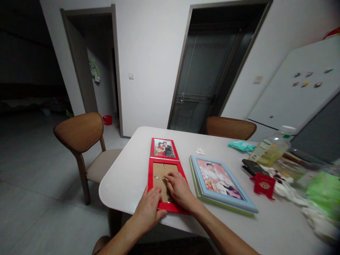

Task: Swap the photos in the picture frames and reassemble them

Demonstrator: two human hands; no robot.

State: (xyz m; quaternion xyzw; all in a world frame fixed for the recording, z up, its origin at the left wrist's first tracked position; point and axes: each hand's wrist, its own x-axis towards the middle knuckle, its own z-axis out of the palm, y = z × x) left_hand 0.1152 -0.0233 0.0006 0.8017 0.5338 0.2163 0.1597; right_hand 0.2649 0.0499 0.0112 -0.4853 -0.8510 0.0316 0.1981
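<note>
A red picture frame (150, 177) lies face down near the table's front edge, its brown backing board (170, 166) showing small metal fittings. My left hand (148, 205) holds the frame's near left corner, with the fingers over the edge and the thumb by the lower rim. Over the backing board, my right hand (177, 186) has its fingers bent together at a small metal clip (163, 180); the fingertips partly hide it. Just beyond lies a second red frame (152, 148), face up, with a photo of a couple. The two frames nearly touch.
Right of my hands is a stack of picture frames (223, 177), light blue on top. Farther right are a red stand (265, 186), a black phone (252, 166), a plastic bottle (271, 147), a teal packet (241, 145) and a green bag (325, 193). Chairs (79, 134) stand around the white table (122, 170).
</note>
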